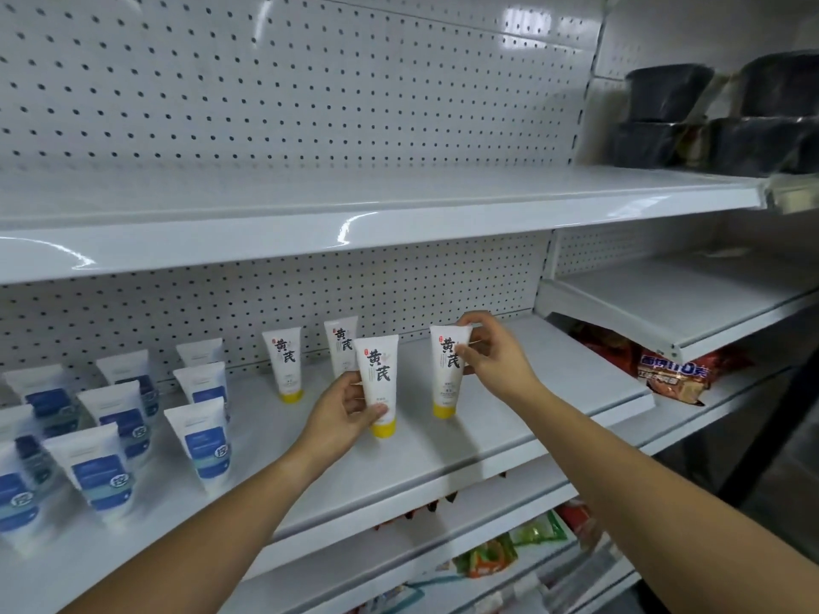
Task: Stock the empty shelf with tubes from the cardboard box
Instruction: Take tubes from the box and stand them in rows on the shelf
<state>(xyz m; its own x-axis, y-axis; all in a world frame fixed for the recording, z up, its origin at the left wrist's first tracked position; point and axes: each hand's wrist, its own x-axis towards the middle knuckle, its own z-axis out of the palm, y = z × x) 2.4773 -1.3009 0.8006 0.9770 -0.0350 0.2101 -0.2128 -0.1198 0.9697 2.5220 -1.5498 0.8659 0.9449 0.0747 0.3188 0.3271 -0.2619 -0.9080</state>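
On the middle white shelf (443,440) stand white tubes with yellow caps, cap down. My left hand (343,412) grips one such tube (379,378) near its lower half, its cap on or just above the shelf. My right hand (492,352) pinches the upper part of a second yellow-capped tube (445,374) that stands to the right. Two more yellow-capped tubes (283,361) (339,343) stand behind, near the pegboard. The cardboard box is out of view.
Several white tubes with blue labels (201,440) stand in rows on the left of the same shelf. The shelf above (354,223) carries nothing here; black containers (664,95) sit at its far right. Snack packets (669,374) lie on lower shelves at the right.
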